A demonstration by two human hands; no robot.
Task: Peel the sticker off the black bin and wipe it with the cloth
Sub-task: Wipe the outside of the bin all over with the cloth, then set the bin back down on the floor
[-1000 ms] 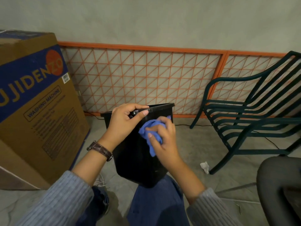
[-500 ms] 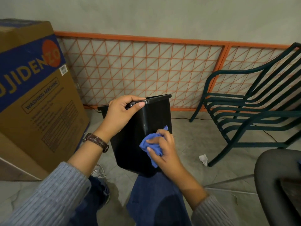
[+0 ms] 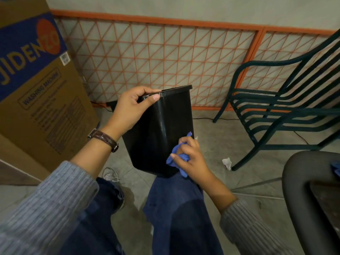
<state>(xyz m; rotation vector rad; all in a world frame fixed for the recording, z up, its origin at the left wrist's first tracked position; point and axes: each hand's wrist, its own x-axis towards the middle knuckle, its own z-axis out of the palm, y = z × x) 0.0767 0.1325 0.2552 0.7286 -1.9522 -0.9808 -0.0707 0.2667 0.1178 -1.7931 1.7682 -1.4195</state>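
Note:
The black bin (image 3: pixel 156 133) rests tilted on my right knee, its open top facing away toward the wall. My left hand (image 3: pixel 131 107) grips the near rim at the top corner, thumb over the edge. My right hand (image 3: pixel 191 159) holds a bunched blue cloth (image 3: pixel 176 159) pressed against the bin's lower right side, near the bottom edge. No sticker shows on the faces of the bin that I can see.
A large cardboard washing machine box (image 3: pixel 36 92) stands at the left. An orange lattice panel (image 3: pixel 165 57) leans on the wall behind. A dark green metal chair (image 3: pixel 285 107) is at the right, a crumpled white scrap (image 3: pixel 227 162) on the floor by its leg, a dark seat (image 3: pixel 312 199) at lower right.
My right hand slid the blue cloth down the bin's side, from just under the rim to near its bottom. My left hand kept its hold on the rim.

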